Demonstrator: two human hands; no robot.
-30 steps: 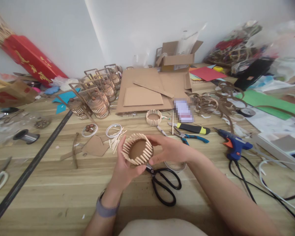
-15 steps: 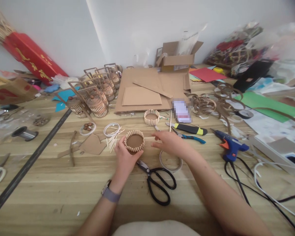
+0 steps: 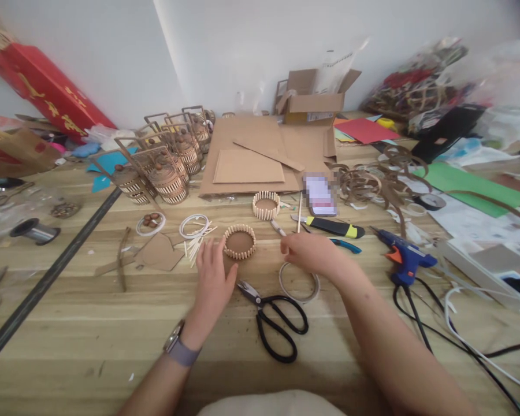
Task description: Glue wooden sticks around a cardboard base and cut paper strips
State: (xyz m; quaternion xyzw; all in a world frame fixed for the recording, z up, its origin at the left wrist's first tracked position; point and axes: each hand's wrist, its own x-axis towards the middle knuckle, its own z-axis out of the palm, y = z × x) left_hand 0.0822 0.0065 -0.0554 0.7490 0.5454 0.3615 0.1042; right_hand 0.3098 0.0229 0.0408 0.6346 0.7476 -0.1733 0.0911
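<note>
A small round tray with a brown base and a ring of short upright pale sticks (image 3: 240, 242) rests on the table. My left hand (image 3: 211, 283) lies just to its left and front, fingers spread, the fingertips close against its rim. My right hand (image 3: 309, 252) is to the right of the tray with fingers curled in; what they hold, if anything, is hidden. A short, narrow grey piece (image 3: 278, 227) lies right by those fingers. Behind stands a second stick-ringed tray (image 3: 266, 206). Black-handled scissors (image 3: 281, 326) and a pale ring (image 3: 299, 283) lie in front.
A yellow-black cutter knife (image 3: 334, 226), blue-handled pliers (image 3: 347, 246) and phone (image 3: 319, 195) lie beyond my right hand. A blue glue gun (image 3: 405, 254) with cables is at right. Loose sticks (image 3: 195, 248), cardboard (image 3: 249, 167) and several handled baskets (image 3: 169, 184) are left and behind.
My left hand has let go of the stick-ringed tray, drawn back slightly left and opened. My right hand has shifted a little right, and its outstretched fingers have curled in.
</note>
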